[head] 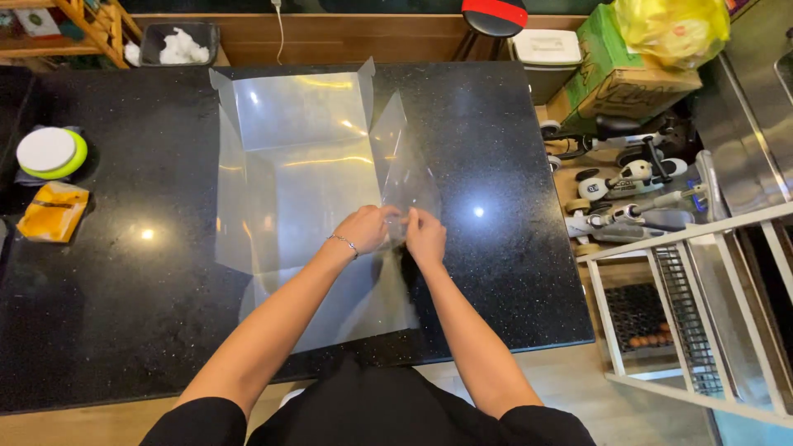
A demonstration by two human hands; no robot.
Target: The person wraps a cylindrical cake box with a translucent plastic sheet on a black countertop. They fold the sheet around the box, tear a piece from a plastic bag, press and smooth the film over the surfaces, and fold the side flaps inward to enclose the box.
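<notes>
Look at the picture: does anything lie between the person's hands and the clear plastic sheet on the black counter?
Nothing visible does. The left hand and right hand already meet on a raised flap of the clear plastic sheet, pinching it between them. The orange packet and round white-and-green lid lie far off on the counter's left side.

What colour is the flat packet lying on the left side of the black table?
The flat packet is orange-yellow, seen best in the head view.
</notes>
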